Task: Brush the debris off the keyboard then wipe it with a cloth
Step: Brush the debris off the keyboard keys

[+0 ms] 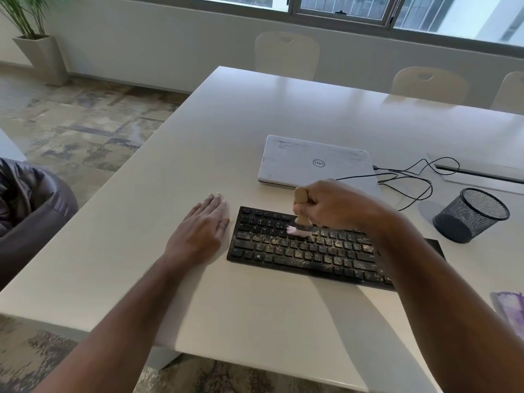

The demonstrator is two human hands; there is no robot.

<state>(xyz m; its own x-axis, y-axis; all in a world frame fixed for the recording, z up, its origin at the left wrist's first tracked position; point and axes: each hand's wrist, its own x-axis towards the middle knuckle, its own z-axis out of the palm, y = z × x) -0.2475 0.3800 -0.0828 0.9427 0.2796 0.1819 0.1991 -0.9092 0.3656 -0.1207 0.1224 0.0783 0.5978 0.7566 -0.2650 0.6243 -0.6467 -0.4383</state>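
Brush point(301, 214) clenched in right hand point(331, 207), bristles on keyboard point(306, 251) mid-table w/ debris across keys; left hand point(202, 225) flat, fingers relaxed, beside kbd edge, prob. bracing it.

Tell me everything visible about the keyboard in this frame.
The keyboard is black, flat and compact, lying at an angle on the white table in front of a closed laptop. Yellowish debris speckles most keys. The right hand holds a brush, bristles on the upper rows; its forearm hides the right end. The left hand lies flat beside it.
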